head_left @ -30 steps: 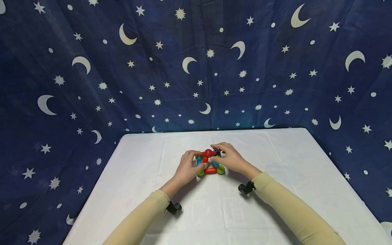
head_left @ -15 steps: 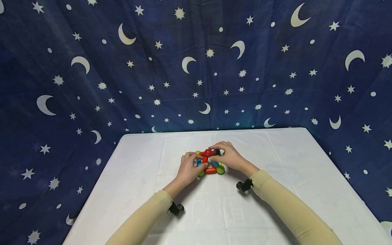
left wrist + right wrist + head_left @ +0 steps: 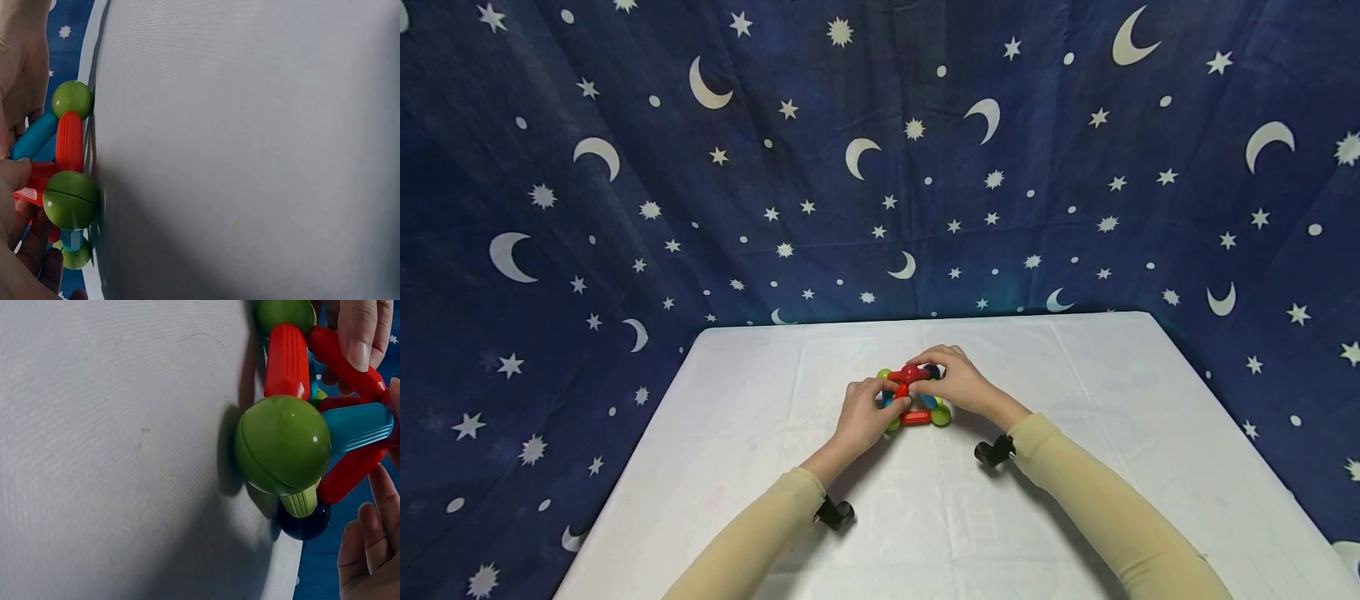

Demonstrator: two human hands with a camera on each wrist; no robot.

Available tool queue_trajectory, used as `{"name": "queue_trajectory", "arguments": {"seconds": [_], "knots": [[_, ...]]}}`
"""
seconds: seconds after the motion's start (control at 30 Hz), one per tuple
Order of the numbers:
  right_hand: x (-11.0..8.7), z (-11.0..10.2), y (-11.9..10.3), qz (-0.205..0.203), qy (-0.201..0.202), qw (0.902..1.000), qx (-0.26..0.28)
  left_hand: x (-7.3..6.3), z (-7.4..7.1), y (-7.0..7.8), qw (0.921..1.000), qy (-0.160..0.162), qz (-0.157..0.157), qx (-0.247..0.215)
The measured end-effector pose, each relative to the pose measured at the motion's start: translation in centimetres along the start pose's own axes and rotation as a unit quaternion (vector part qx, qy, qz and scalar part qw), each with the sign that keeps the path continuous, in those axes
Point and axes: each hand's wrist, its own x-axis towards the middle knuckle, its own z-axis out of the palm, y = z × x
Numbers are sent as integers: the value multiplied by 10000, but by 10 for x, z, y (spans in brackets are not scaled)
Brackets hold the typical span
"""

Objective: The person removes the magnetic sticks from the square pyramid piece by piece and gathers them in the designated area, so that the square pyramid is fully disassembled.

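Observation:
A pyramid-like frame of magnetic rods and balls stands on the white table. At its top sits a red ball (image 3: 910, 373), pinched by the thumb and index finger of my right hand (image 3: 961, 383). My left hand (image 3: 861, 415) pinches a sloping red rod (image 3: 340, 359) below that ball. Along the base, a red rod (image 3: 915, 417) joins two green balls, the nearer one in the right wrist view being a large green ball (image 3: 281, 445). A blue rod (image 3: 362, 428) and another red rod (image 3: 353, 472) slope upward, the latter from a dark blue ball (image 3: 305, 520).
White cloth covers the table (image 3: 737, 400) around the frame. Behind it hangs a dark blue curtain (image 3: 820, 167) with moons and stars. A black wrist camera (image 3: 835, 512) is strapped at the left sleeve, another black camera (image 3: 994, 452) at the right.
My left index finger has come down from the back of the frame onto the sloping red rod. My right fingers have drawn slightly left and closed around the red ball. The frame stays put.

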Motion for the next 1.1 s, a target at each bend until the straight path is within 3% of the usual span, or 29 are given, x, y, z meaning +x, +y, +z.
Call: {"name": "queue_trajectory", "arguments": {"seconds": [0.2,0.43,0.57,1.1], "knots": [[1,1,1,-42,-27,10000,80,-1,1,0,9999,60,73,-52],[1,1,0,-36,-65,9998,190,-1,2,2,9993,151,-137,-308],[0,1,-2,-5,-117,9994,313,0,3,4,9987,303,-102,-406],[1,0,-2,-76,-146,9990,407,6,10,8,9972,653,-102,-357]]}}
